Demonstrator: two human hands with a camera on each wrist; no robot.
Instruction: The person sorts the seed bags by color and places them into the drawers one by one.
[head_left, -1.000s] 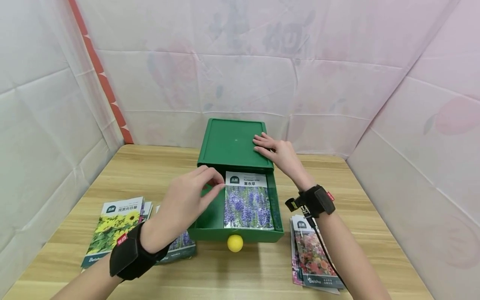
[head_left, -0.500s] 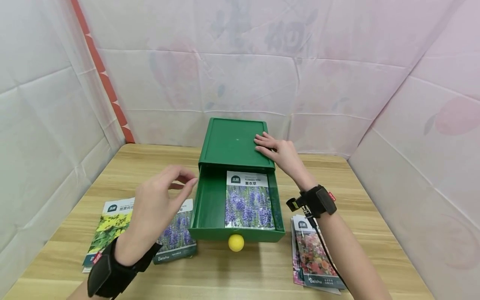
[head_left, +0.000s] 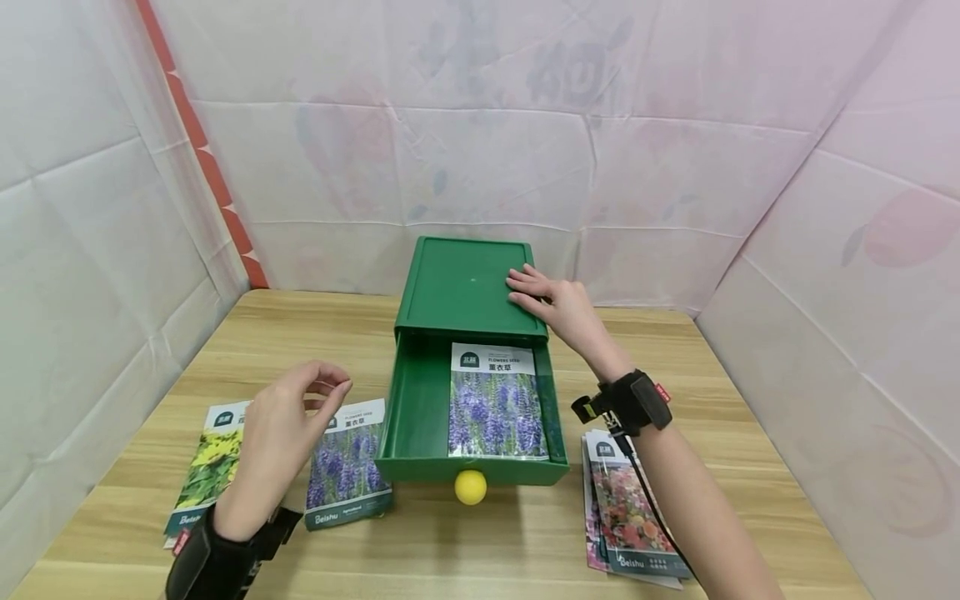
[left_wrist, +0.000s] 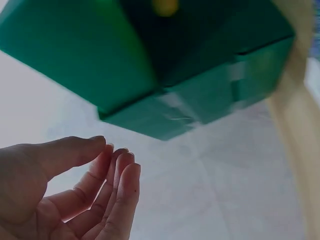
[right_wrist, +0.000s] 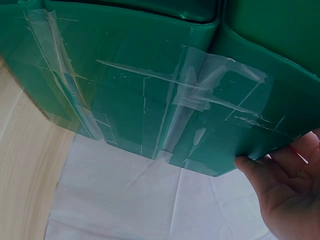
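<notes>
Your left hand point(head_left: 281, 417) hovers loose and empty over the lavender packet point(head_left: 347, 462) on the table point(head_left: 480, 542), just left of the open drawer point(head_left: 416, 408). Your right hand point(head_left: 558, 307) lies flat on the box point(head_left: 457, 287), fingers straight. Another packet point(head_left: 495, 402) sits in the drawer.

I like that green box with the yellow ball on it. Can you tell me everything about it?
The green drawer box looks like smooth plastic and stands at the back middle of the wooden table. Its drawer is pulled open, with a round yellow knob in front. A lavender seed packet lies flat inside. The right hand rests on its top. Clear tape patches one side.
</notes>
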